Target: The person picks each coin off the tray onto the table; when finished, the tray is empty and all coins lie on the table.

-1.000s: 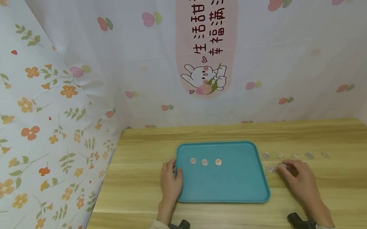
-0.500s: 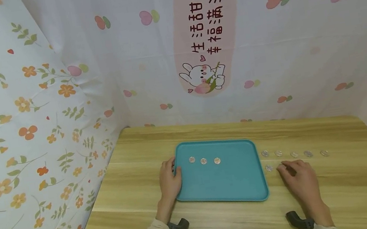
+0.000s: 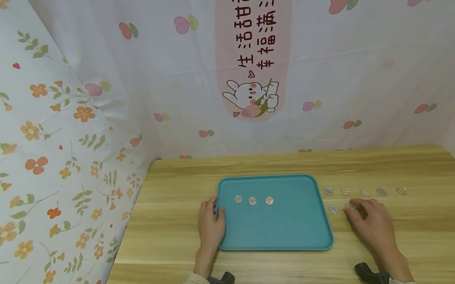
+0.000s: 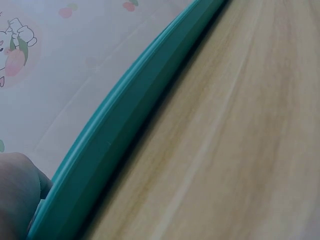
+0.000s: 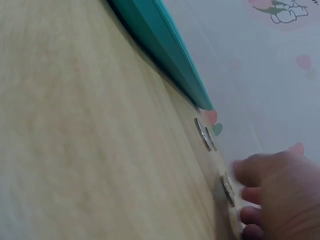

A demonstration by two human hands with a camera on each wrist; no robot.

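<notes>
A shallow teal tray [image 3: 274, 227] lies on the table, bearing a short row of three coins [image 3: 252, 201] near its far left. At the tray's left edge my left hand [image 3: 211, 224] grips the rim, thumb over it and fingers along the outside. To the right of the tray, my right hand [image 3: 372, 223] has its thumb and fingertips curled at a silver coin [image 3: 350, 206], pinching its near side. In the right wrist view that coin [image 5: 227, 190] sits tilted beside the thumb, low by the tabletop. Another coin [image 3: 333, 209] lies just left of it.
Behind the right hand, several coins [image 3: 364, 192] form a row on the wooden table [image 3: 299, 277]. A floral cloth [image 3: 374, 68] hangs along the table's back edge, and another patterned cloth [image 3: 50, 186] covers the left side. Each wrist wears a dark camera mount [image 3: 222, 282].
My right fingers have shifted slightly at the coin, more of which shows now than half a second ago. The left hand and tray have stayed in place; the head view moved a little.
</notes>
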